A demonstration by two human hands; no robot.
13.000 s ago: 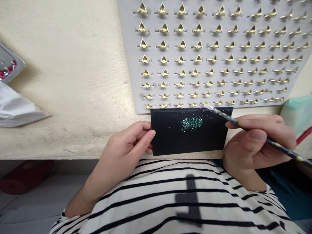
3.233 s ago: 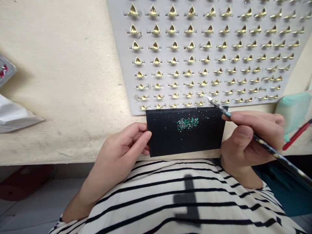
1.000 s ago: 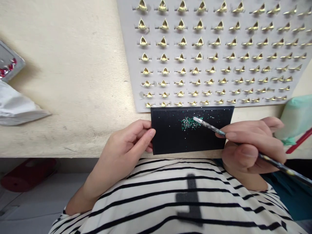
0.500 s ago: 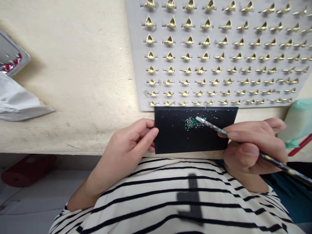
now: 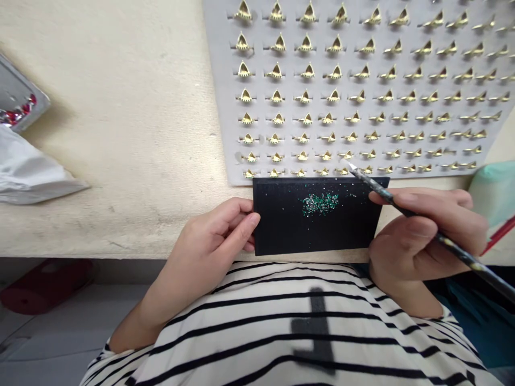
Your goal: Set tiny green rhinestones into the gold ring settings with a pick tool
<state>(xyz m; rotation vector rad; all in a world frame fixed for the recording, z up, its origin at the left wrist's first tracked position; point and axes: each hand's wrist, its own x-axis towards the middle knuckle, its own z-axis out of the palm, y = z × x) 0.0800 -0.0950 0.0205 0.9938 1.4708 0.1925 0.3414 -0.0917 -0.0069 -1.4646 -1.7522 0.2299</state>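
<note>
Rings (image 5: 333,95) are stood in rows on a pale board (image 5: 227,118), which is laid on the tabletop (image 5: 132,134) beyond both hands. Against the near edge of the board, a black plate (image 5: 281,230) is placed, and on it a loose patch of tiny green and clear stones (image 5: 321,203) is spread, with a few strays scattered around.

The plate's left edge is pinched between the thumb and curled fingers of the left hand (image 5: 215,238). A thin pick (image 5: 374,185) is gripped like a pen in the right hand (image 5: 420,236), the fingers closed around its shaft. Its white tip is held over the nearest rows of rings; whether a ring is touched, or a stone carried on the tip, cannot be told.

The work is judged to be partway along. Green flecks seem to be shown at the lower edges of some rings in the nearest rows, but these are too small to be counted. The triangular hollows of the rings appear unfilled, and many stones are left on the plate. How many rings are finished cannot be made out.
</note>
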